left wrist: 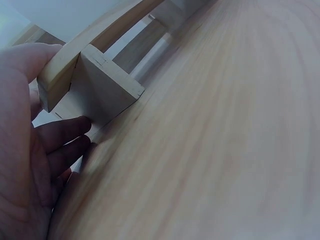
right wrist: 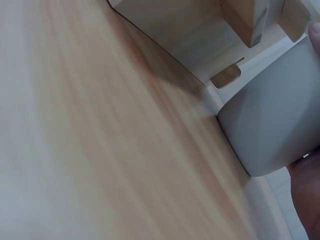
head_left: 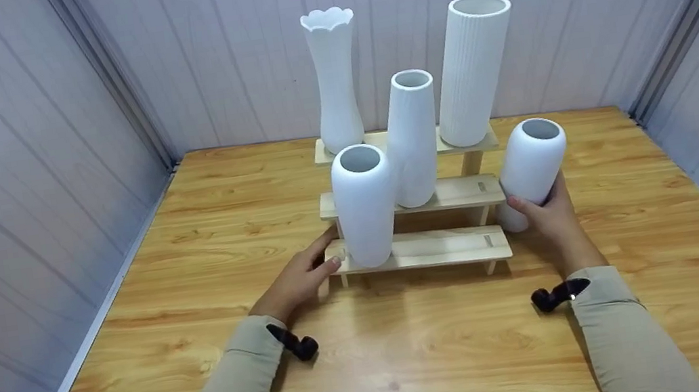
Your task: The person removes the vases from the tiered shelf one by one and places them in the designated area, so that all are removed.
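Note:
A three-step wooden display stand (head_left: 442, 248) stands mid-table. At the left end of its lowest step is my left hand (head_left: 297, 282). In the left wrist view the thumb (left wrist: 32, 56) lies over the board's end and the fingers reach underneath, beside the leg panel (left wrist: 105, 90). My right hand (head_left: 552, 215) grips the lower part of a smooth white vase (head_left: 532, 160) just right of the stand, thumb towards the stand. In the right wrist view that vase's base (right wrist: 260, 125) is close to the tabletop. Another rounded white vase (head_left: 366, 214) stands on the lowest step, at its left.
A tapered white vase (head_left: 413, 139) is on the middle step. Up on the top step stand a scalloped-rim vase (head_left: 335, 82) at left and a tall ribbed cylinder vase (head_left: 475, 69) at right. Pale panel walls (head_left: 234, 55) enclose the wooden table (head_left: 401, 366) at the back and sides.

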`<state>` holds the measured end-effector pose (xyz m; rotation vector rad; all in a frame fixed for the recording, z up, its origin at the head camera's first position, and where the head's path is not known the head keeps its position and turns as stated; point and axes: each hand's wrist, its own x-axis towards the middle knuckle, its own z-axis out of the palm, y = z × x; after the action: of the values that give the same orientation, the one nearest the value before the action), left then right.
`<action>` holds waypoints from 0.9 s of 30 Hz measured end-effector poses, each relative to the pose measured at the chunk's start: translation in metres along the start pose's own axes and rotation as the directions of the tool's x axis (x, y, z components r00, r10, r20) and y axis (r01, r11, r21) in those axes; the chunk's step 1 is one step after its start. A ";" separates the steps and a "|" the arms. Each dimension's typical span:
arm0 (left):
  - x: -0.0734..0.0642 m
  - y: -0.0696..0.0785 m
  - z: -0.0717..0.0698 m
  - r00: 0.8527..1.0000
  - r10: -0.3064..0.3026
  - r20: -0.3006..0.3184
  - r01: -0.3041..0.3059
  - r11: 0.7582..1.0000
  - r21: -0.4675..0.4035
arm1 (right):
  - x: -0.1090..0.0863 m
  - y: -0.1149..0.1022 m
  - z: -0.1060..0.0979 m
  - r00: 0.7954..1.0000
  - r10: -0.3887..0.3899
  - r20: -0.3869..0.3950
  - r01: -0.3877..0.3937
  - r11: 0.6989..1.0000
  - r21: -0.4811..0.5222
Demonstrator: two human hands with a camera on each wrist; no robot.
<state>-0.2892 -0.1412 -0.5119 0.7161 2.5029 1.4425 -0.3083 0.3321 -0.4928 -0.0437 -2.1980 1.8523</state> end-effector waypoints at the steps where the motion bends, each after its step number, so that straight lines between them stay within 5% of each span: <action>1: 0.000 0.000 0.000 1.000 0.001 0.004 -0.001 1.000 -0.002 | 0.001 0.001 0.000 1.000 0.001 0.010 -0.001 1.000 0.006; 7: 0.000 0.001 -0.004 1.000 0.003 -0.009 -0.003 1.000 -0.012 | 0.002 -0.006 0.007 0.998 0.027 0.054 -0.029 0.999 0.046; 19: 0.000 0.002 -0.002 1.000 -0.002 -0.017 0.002 1.000 0.006 | 0.006 -0.019 0.023 0.998 -0.045 -0.053 0.049 0.996 0.070; 27: -0.001 0.004 -0.002 1.000 -0.009 -0.009 0.009 1.000 -0.007 | 0.020 -0.007 0.022 0.995 -0.049 -0.088 0.053 0.998 0.040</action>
<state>-0.2879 -0.1413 -0.5077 0.6973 2.5034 1.4534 -0.3313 0.3137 -0.4855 -0.0580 -2.0823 1.8329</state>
